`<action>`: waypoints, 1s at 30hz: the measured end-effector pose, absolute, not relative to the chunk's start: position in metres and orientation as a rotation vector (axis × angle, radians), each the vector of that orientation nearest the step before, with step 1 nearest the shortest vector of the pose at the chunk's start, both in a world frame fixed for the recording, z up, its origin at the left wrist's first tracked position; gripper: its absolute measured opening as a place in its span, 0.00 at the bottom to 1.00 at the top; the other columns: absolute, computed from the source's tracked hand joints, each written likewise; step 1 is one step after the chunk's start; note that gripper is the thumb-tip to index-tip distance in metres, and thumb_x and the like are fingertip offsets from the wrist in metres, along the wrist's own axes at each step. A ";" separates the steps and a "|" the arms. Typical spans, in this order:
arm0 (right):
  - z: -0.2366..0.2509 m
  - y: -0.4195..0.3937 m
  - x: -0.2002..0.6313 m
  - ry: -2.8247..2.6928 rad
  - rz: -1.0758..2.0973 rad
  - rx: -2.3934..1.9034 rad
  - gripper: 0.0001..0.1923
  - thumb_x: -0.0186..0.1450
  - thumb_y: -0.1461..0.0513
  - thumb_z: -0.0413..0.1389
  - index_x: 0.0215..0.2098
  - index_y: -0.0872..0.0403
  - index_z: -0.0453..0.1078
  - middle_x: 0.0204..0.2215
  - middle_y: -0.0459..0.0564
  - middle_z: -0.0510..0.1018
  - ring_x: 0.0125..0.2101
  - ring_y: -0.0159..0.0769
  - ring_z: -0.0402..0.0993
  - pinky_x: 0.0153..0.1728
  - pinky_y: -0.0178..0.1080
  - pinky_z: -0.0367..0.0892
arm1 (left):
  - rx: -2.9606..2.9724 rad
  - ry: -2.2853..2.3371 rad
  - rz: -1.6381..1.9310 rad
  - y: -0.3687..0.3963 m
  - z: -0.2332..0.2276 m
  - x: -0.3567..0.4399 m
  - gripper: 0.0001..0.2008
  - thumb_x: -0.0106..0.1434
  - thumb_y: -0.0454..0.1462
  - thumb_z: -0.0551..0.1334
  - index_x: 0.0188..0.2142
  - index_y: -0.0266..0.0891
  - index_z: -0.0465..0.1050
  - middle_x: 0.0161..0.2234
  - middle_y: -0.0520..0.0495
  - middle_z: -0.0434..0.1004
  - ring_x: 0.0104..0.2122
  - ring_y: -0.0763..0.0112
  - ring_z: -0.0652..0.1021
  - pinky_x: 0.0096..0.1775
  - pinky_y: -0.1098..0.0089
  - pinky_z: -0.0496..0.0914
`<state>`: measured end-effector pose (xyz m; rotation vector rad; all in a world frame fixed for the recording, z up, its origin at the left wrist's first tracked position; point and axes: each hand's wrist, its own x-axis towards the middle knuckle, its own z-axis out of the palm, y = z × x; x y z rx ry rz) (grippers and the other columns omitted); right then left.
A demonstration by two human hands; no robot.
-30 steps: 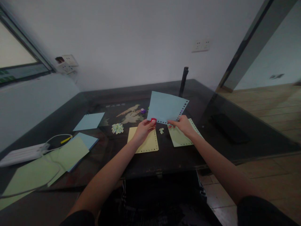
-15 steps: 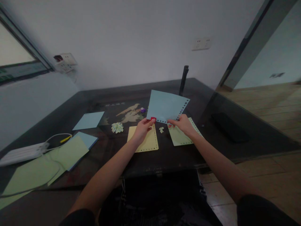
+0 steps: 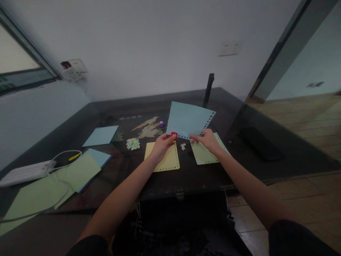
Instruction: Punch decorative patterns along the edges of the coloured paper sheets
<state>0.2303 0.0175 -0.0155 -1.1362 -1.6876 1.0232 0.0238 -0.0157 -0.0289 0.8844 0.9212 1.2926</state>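
Note:
My left hand (image 3: 162, 146) is closed round a small red hole punch (image 3: 174, 135), which sits at the lower edge of a light blue sheet of paper (image 3: 189, 119). Small holes run along the sheet's bottom and right edges. Fingers of my right hand (image 3: 208, 140) pinch that bottom edge near its right corner. Below the left hand lies a yellow sheet (image 3: 168, 160) with holes along its edges. Partly under the right hand is a pale green sheet (image 3: 204, 155), also punched. Between them rests a little heap of paper bits (image 3: 183, 146).
A larger pile of paper bits (image 3: 133, 143) and a small purple object (image 3: 162, 124) lie on the dark table (image 3: 128, 177). At left are a blue sheet (image 3: 101, 136), green sheets (image 3: 82, 170) and a white power strip (image 3: 26, 173) with cable. A black case (image 3: 261, 144) lies right.
Almost nothing differs. Both hands, the red punch and the blue sheet stay in place, with only a slight shift of the whole view.

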 end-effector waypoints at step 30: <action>-0.011 0.014 0.228 -1.670 1.033 -1.138 0.08 0.51 0.58 0.61 0.21 0.55 0.71 0.19 0.50 0.78 0.19 0.35 0.73 0.21 0.36 0.67 | 0.951 0.969 1.314 -0.017 -0.028 0.024 0.15 0.48 0.41 0.70 0.35 0.37 0.76 0.36 0.44 0.77 0.36 0.69 0.75 0.39 0.70 0.64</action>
